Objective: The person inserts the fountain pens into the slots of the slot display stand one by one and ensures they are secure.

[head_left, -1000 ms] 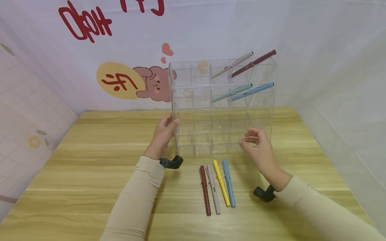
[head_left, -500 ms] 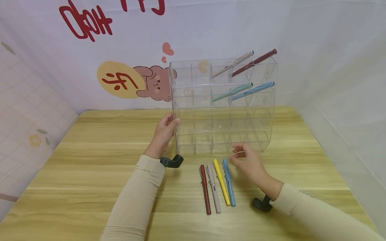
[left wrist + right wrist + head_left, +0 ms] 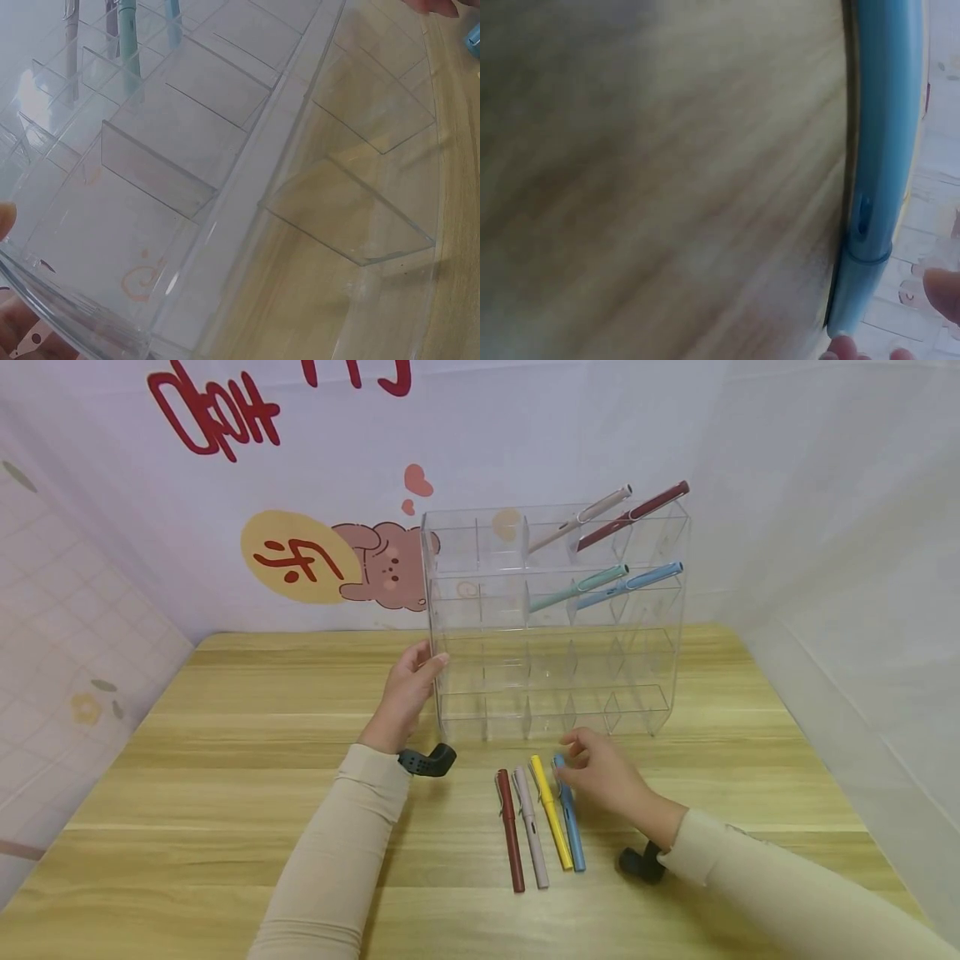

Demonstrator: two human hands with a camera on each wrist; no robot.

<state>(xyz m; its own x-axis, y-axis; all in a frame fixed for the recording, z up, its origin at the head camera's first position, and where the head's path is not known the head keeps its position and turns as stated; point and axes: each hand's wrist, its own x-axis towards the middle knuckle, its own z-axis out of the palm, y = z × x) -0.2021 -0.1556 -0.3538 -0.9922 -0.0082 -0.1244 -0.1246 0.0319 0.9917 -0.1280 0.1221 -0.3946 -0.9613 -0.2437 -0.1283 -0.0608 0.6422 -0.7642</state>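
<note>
Wood-grain table (image 3: 225,777): on it a blue pen (image 3: 572,827) runs front to back, just left of the loosely parted right hand (image 3: 611,778), contact unclear; the left hand (image 3: 407,693) grips a clear rack (image 3: 502,632).

- Rack (image 3: 551,672): clear, colourless plastic by its look, smooth and glossy, with a bright glare on its panels in the left wrist view.
- Blue pen (image 3: 571,822): smooth, seemingly plastic, with a soft sheen.
- Yellow pen (image 3: 552,814): smooth, plastic-looking.
- Table (image 3: 262,710): wood-grained, smooth, faintly shiny.
- Back wall (image 3: 562,427): matt printed cloth, lightly creased.
- Left sleeve (image 3: 330,852): soft matt cloth, wrinkled.
- Left wrist camera (image 3: 429,762): matt black plastic by its look.
</note>
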